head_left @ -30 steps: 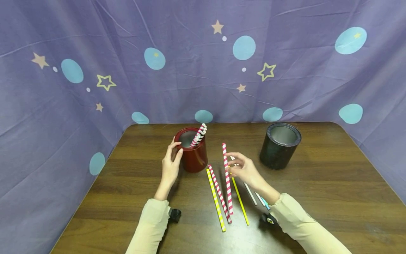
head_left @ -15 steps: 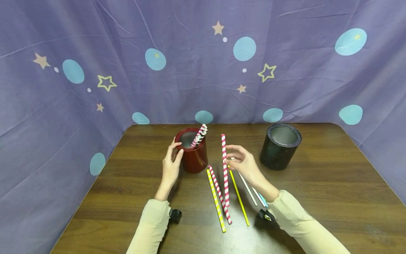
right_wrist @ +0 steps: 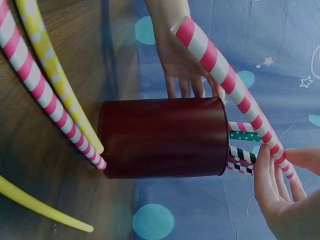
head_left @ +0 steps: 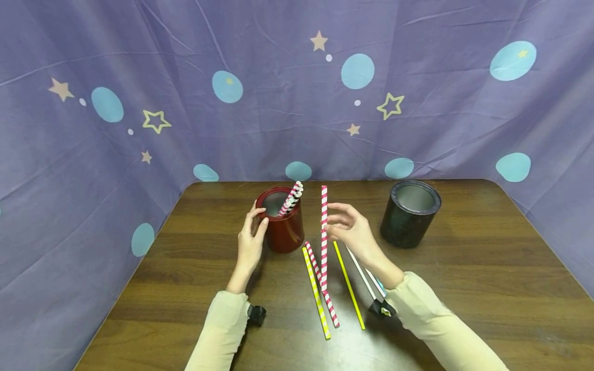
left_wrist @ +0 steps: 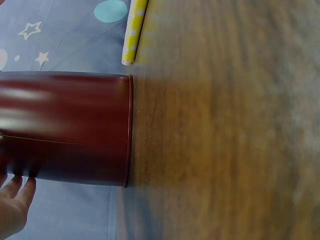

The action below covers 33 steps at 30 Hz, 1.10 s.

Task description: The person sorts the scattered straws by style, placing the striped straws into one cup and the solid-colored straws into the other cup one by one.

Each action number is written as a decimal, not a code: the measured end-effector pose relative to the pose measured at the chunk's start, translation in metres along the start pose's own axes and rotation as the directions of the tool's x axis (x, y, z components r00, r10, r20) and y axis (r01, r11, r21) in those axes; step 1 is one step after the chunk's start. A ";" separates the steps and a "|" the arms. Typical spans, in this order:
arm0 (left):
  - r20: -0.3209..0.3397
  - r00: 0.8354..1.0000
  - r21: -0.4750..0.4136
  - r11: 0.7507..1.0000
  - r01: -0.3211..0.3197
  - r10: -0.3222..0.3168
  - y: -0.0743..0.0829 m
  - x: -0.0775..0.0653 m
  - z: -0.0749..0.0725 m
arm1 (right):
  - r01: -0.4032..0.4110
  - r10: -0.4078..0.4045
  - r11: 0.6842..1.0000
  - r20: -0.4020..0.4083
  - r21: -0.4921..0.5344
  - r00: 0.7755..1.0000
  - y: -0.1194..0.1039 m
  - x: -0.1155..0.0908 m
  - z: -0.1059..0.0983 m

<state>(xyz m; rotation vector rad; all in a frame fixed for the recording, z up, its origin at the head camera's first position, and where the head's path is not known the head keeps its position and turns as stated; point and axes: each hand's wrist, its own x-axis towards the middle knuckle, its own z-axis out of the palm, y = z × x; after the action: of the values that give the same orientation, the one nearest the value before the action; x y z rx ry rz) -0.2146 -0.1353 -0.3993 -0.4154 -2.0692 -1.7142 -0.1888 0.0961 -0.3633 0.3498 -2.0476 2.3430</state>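
Holding the red can (head_left: 285, 234) just left of centre in the head frame, my left hand (head_left: 250, 247) has its fingers bent against the rim, thumb on the near side. My right hand (head_left: 355, 234), right of centre, pinches the pink straw (head_left: 324, 257) between thumb and fingertips; the right wrist view shows its lower end clear of the counter (head_left: 162, 288). Standing straws (head_left: 292, 198) lean together at the can's right side, mid-frame. What worries me is leverage: with so small a pinch, the long free end could swivel and catch the can's wall. Coming in low, I could strike the rim and tip the can if the left fingers slacken; coming in from the right, I could jam against the standing straws. Lower right of centre, the wrist camera (head_left: 381, 309) overlaps the white straws (head_left: 359, 270); I cannot tell the gap, but a dropped wrist might set them rolling.
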 end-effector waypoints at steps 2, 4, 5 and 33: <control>0.002 1.000 0.005 1.000 0.002 -0.002 0.000 0.000 0.000 | -0.002 0.002 1.000 -0.004 0.009 1.000 -0.002 0.001 0.002; 0.003 1.000 0.007 1.000 0.003 -0.003 0.000 0.000 0.000 | 0.002 -0.002 1.000 -0.009 0.021 1.000 -0.004 0.002 0.004; 0.002 1.000 0.006 1.000 0.002 -0.002 0.000 0.000 0.000 | 0.007 -0.007 1.000 -0.013 0.024 1.000 -0.005 0.003 0.005; 0.000 1.000 0.001 1.000 0.008 -0.008 0.000 0.000 0.000 | 0.158 -0.138 0.975 -0.132 0.154 0.982 -0.036 0.017 0.019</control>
<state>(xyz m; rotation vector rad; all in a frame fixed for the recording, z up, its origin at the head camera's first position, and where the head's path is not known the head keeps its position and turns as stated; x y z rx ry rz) -0.2143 -0.1351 -0.3990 -0.4076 -2.0750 -1.7173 -0.1972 0.0808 -0.3225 0.3415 -1.7195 2.3842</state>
